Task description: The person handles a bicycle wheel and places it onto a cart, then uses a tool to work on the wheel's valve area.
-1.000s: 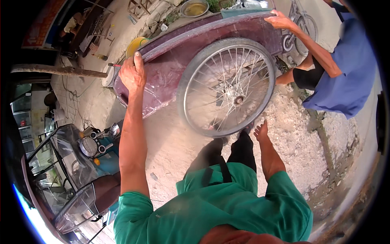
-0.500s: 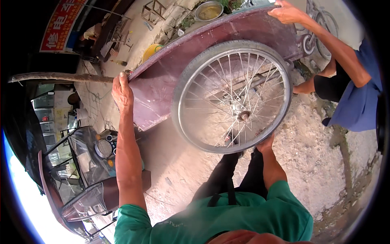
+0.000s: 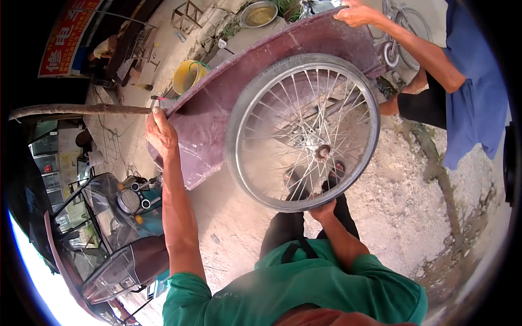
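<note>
A maroon cart [image 3: 204, 133] is raised and tilted in front of me, its flat side facing me. My left hand [image 3: 162, 133] is closed round the near left corner of its upper edge. A spoked wheel [image 3: 236, 103] with a grey tyre stands against that side. My right hand [image 3: 324, 209] grips the wheel's lower rim, its fingertips partly hidden behind it. At the far right end, another person's hand [image 3: 353, 15] holds the cart's upper edge.
The other person [image 3: 473, 92], in blue, stands at right. A wooden pole [image 3: 81, 110] reaches toward the cart's left corner. A covered vehicle [image 3: 122, 239] is at left. Beyond the cart are a yellow bucket [image 3: 182, 79], a metal basin [image 3: 258, 15] and a wooden stool frame [image 3: 186, 15].
My right hand has shifted left along the lower rim. The cart and wheel sit slightly further left in view, and more of the yellow bucket shows. My left hand keeps its hold.
</note>
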Motion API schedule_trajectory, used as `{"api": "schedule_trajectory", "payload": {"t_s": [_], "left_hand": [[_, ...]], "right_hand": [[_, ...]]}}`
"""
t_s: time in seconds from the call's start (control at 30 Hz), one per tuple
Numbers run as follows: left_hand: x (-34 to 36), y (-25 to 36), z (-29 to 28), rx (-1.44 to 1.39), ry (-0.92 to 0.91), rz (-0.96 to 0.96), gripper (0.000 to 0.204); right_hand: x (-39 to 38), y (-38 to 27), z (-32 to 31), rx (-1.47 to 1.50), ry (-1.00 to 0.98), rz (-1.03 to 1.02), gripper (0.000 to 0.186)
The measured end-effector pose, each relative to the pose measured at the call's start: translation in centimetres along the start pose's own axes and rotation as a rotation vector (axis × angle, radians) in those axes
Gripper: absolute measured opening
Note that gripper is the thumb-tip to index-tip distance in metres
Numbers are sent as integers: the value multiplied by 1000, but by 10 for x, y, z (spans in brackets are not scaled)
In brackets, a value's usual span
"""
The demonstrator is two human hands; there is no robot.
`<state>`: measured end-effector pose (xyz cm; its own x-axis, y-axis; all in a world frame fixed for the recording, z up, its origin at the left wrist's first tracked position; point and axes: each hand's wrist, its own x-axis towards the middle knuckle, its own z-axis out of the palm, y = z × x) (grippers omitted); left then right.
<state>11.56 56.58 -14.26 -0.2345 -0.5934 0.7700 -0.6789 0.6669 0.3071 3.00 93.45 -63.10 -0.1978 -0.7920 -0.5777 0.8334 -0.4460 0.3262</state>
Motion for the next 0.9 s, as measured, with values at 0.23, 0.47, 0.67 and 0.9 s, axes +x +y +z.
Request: {"api": "schedule_trajectory", "payload": {"t_s": [0.23,0.47,0.67,0.9], "left_hand": [[9,-2,-1,50,-84,-32,58],[29,-22,20,54,-27,2,55],[73,-46,38,120,-99,-82,63],[139,-74,93,93,-177,-133,72]], "right_hand": [[-30,32,-13,140,62,53,55],[-46,37,5,158,81,42,66],[-7,-45,24,-194,23,-307,69],[87,-155,99,-1094,661,-976,75]]}}
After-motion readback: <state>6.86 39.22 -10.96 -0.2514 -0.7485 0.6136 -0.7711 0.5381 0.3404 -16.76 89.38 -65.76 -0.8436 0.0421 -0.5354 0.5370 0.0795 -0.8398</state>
